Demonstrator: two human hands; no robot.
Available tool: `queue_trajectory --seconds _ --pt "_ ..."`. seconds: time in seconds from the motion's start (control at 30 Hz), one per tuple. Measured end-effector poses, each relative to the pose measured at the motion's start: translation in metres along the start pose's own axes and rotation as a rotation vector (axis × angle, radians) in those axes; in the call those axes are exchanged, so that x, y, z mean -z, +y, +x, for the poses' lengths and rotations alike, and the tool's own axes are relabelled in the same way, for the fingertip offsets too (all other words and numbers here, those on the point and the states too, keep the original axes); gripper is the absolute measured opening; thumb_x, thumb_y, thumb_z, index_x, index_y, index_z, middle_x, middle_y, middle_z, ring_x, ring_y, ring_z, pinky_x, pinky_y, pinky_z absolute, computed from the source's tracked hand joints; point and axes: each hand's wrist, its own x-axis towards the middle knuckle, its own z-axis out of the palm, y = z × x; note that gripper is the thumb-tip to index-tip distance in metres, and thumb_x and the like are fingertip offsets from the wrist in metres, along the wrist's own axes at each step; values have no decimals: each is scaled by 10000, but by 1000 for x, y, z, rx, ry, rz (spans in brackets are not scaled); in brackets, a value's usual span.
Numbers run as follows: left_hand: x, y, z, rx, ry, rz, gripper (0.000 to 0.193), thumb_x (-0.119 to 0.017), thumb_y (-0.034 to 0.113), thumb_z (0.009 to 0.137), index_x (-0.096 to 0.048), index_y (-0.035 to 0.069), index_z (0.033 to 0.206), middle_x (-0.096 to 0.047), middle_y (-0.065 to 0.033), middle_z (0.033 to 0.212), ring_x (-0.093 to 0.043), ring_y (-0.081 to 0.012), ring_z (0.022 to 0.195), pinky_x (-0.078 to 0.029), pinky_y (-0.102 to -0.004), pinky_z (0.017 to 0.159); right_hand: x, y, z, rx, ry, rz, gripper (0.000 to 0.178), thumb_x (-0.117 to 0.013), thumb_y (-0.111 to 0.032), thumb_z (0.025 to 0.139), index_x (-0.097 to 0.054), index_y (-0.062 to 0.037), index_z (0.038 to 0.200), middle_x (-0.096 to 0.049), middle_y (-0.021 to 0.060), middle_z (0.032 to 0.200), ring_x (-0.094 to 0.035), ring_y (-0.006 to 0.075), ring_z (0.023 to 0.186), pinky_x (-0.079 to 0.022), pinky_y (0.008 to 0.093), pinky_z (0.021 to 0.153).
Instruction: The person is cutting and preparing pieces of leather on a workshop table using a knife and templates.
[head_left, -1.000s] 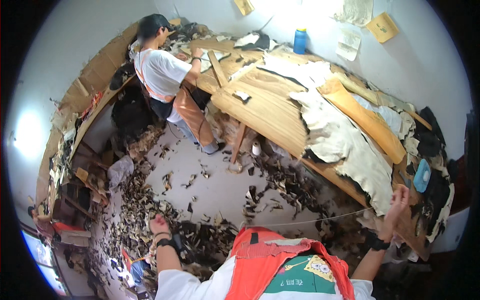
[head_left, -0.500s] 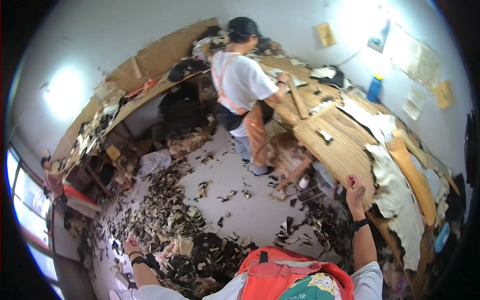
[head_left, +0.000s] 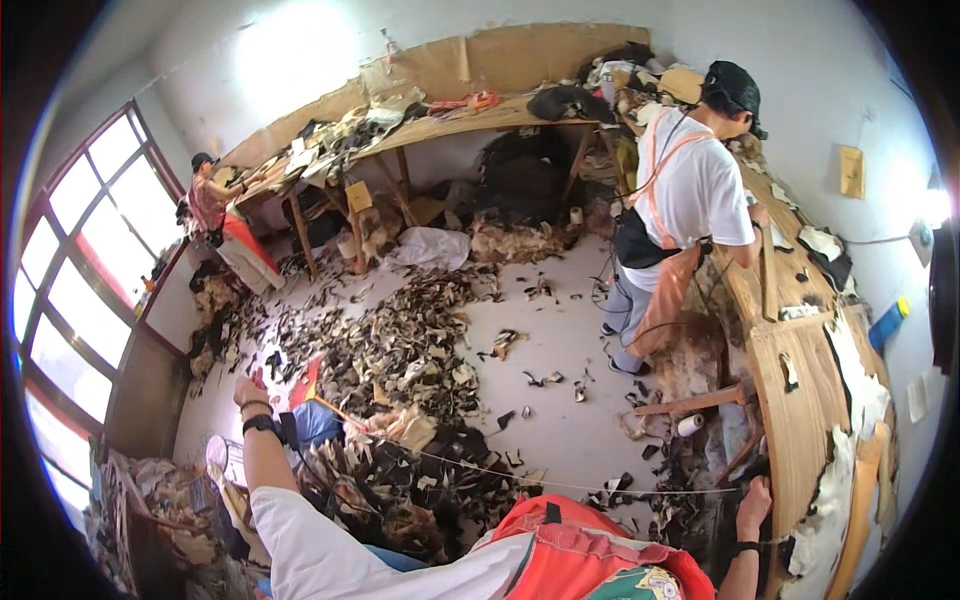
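A long white thread stretches low across the view, above the floor. At its right end my right hand is closed on it, beside the front edge of the wooden worktable. My left hand, on an outstretched arm, is closed at the far left, where the thread's line leads. The thread's last stretch fades against the scraps and an orange stick. Near that hand are a red-orange piece and a blue bundle.
Dark and pale fur scraps cover much of the floor. A co-worker stands at the right-hand bench; another person works by the windows. A white spool lies beneath the worktable, and a blue bottle stands against the wall.
My view has swung left, bringing the windows and second person further in. My left arm now reaches farther forward; my right hand appears lower, beside the worktable edge. The thread remains stretched.
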Motion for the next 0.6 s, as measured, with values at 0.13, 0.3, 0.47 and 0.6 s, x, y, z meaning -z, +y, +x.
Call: queue_trajectory --seconds 0.13,0.3,0.47,0.6 --pt "-54 16 -13 5 100 120 293 -444 212 932 -517 -49 1045 -631 -199 1028 -672 -272 782 -563 -249 594 -36 87 -18 -536 -51 226 227 -533 -179 943 -579 31 1018 -606 203 1057 -548 331 944 -436 428 844" --pt "-90 51 -37 -119 159 98 247 -426 118 882 -513 -106 937 -646 -201 935 -684 -253 756 -505 -192 490 -17 95 -51 -586 61 431 460 -463 -322 1001 -541 101 1165 -570 236 1242 -503 313 1134 -357 402 1004" --pt "-117 52 -37 -135 100 37 164 -480 119 887 -578 -2 838 -643 -111 866 -624 -163 710 -545 -243 637 52 52 -54 -430 -514 -134 359 -409 -186 1018 -522 111 1185 -524 275 1288 -454 415 1223 -344 412 1043" --pt "-145 25 -44 -118 35 126 220 -471 166 891 -571 -27 931 -622 -115 871 -584 -163 750 -520 -258 765 22 131 -103 17 -643 -473 328 -461 -176 998 -551 82 1179 -516 285 1274 -436 391 1246 -321 411 1071"
